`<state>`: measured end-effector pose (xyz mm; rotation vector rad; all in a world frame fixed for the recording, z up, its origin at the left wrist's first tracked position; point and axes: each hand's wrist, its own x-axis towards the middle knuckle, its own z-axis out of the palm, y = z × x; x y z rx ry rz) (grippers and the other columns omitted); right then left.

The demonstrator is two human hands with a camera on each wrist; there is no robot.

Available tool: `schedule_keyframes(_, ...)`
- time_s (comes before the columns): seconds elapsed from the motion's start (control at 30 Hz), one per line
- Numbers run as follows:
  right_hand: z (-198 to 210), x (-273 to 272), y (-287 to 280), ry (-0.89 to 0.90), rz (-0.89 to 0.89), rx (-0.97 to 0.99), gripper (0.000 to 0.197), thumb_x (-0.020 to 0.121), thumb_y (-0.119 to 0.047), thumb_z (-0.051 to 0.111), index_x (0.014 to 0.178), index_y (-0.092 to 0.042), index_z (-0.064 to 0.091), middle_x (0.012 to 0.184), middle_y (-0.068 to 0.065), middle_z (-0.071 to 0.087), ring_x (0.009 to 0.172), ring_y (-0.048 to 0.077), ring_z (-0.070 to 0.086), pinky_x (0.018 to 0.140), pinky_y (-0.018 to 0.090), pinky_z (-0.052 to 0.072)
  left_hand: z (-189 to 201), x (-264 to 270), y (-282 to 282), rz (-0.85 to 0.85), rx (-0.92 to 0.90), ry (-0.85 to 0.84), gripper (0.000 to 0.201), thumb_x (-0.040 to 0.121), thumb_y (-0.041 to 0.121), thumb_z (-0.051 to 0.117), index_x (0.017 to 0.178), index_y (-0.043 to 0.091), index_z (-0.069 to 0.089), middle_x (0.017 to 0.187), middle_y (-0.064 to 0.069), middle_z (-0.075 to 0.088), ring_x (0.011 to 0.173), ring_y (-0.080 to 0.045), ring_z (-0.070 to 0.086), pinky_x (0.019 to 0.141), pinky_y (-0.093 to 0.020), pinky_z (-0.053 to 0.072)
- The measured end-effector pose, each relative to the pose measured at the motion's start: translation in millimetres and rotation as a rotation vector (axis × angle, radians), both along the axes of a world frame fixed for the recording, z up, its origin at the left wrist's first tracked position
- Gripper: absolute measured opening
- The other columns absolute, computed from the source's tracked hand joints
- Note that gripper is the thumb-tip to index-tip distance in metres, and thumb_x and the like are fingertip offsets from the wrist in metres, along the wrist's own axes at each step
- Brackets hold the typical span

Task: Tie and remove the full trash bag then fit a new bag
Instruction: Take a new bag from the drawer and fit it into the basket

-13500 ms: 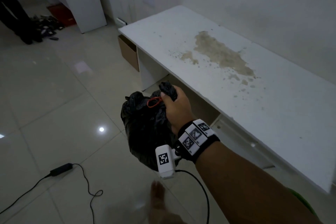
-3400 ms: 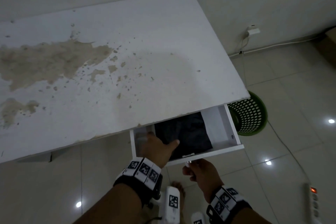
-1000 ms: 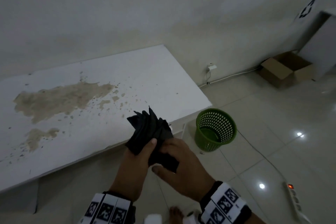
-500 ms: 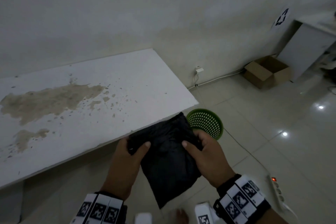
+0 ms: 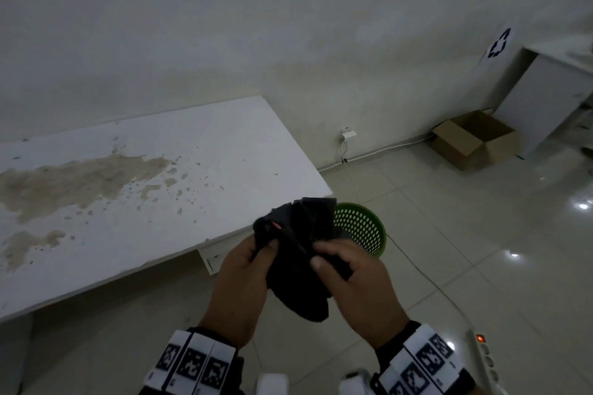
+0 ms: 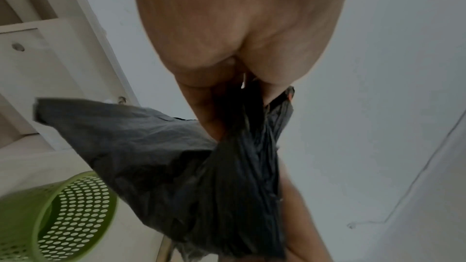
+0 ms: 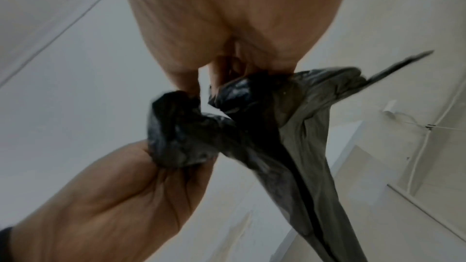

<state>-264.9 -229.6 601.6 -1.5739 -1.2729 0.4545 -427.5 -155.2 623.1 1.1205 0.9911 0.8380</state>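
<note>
While both hands work at chest height in the lower centre of the head view, the left hand [image 5: 239, 282] and right hand [image 5: 359, 285] each pinch the thin, crumpled black plastic trash bag [image 5: 300, 253] between thumb and fingers — likely to find its mouth and open it. Just beyond, right of centre, the perforated green plastic bin [image 5: 361, 228] stands unlined on the tiled floor beside the stained white table [image 5: 160, 189] — close enough for fitting.
</note>
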Motion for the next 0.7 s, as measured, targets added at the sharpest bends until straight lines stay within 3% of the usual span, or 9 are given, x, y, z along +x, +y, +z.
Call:
schedule_keyframes(0.1,-3,50,-9,0.017,-0.252,-0.123,0.019,0.090,-0.032,0.069,0.104,-0.021,0.075,0.102,-0.010,0.070,0.096,0.003,0.066,0.086,0.028,0.056,4,25,-4,0.041,-0.011,-0.008,0.027,0.103,0.021,0.050,0.113,0.017,0.075,0.110,-0.007,0.076,0.105,-0.027,0.072,0.093,-0.047,0.055)
schedule_keyframes(0.2,-3,87,-18,-0.142,-0.305,-0.209,0.032,0.089,-0.043,0.065,0.109,-0.019,0.071,0.117,-0.004,0.055,0.114,0.011,0.053,0.094,0.024,0.043,10,53,-10,0.053,0.008,0.018,0.026,0.101,0.025,0.053,0.101,0.018,0.078,0.105,-0.010,0.077,0.103,-0.030,0.071,0.099,-0.055,0.051)
schedule_keyframes(0.3,13,101,-26,-0.212,-0.210,-0.052,0.049,0.083,-0.060,0.057,0.114,-0.023,0.066,0.124,-0.007,0.049,0.117,0.004,0.046,0.099,0.020,0.038,16,86,-19,0.038,0.046,0.054,0.024,0.100,0.023,0.055,0.095,0.015,0.077,0.098,-0.012,0.077,0.097,-0.035,0.071,0.096,-0.056,0.052)
schedule_keyframes(0.37,25,103,-28,-0.070,-0.002,-0.111,0.050,0.078,-0.062,0.059,0.113,-0.026,0.064,0.115,-0.012,0.058,0.106,-0.003,0.054,0.087,0.012,0.044,20,107,-26,0.015,0.062,0.073,0.022,0.099,0.020,0.057,0.096,0.010,0.077,0.093,-0.012,0.078,0.093,-0.037,0.072,0.088,-0.050,0.055)
schedule_keyframes(0.43,30,111,-27,0.003,0.109,-0.170,0.031,0.080,-0.050,0.068,0.102,-0.028,0.067,0.097,-0.015,0.067,0.090,-0.002,0.063,0.072,0.012,0.050,23,127,-32,-0.007,0.083,0.102,0.019,0.097,0.020,0.060,0.096,0.012,0.078,0.090,-0.009,0.079,0.091,-0.034,0.073,0.083,-0.045,0.058)
schedule_keyframes(0.5,29,129,-23,-0.080,0.064,-0.148,0.003,0.089,-0.030,0.066,0.087,-0.029,0.066,0.080,-0.015,0.067,0.078,-0.002,0.063,0.062,0.010,0.046,23,144,-35,0.013,0.116,0.157,0.015,0.095,0.022,0.064,0.095,0.019,0.079,0.089,0.000,0.079,0.088,-0.022,0.075,0.084,-0.042,0.060)
schedule_keyframes(0.57,26,154,-21,-0.071,0.007,-0.138,0.013,0.095,-0.022,0.060,0.084,-0.022,0.068,0.076,-0.009,0.068,0.073,0.003,0.063,0.061,0.019,0.049,20,155,-31,0.059,0.147,0.220,0.011,0.093,0.025,0.066,0.094,0.026,0.077,0.088,0.008,0.079,0.086,-0.012,0.074,0.086,-0.042,0.060)
schedule_keyframes(0.63,29,175,-21,0.019,-0.007,-0.131,0.015,0.097,-0.015,0.057,0.088,-0.015,0.069,0.078,0.000,0.070,0.073,0.010,0.064,0.068,0.032,0.054,16,164,-22,0.078,0.196,0.307,0.007,0.091,0.028,0.068,0.093,0.027,0.074,0.087,0.009,0.077,0.087,-0.010,0.073,0.084,-0.042,0.060)
schedule_keyframes(0.7,35,191,-18,0.021,0.028,-0.106,0.016,0.097,-0.010,0.055,0.092,-0.015,0.068,0.082,0.000,0.070,0.076,0.010,0.064,0.069,0.028,0.055,14,174,-12,0.079,0.292,0.444,0.023,0.088,0.031,0.071,0.108,0.022,0.067,0.096,0.010,0.071,0.100,-0.016,0.068,0.088,-0.037,0.057)
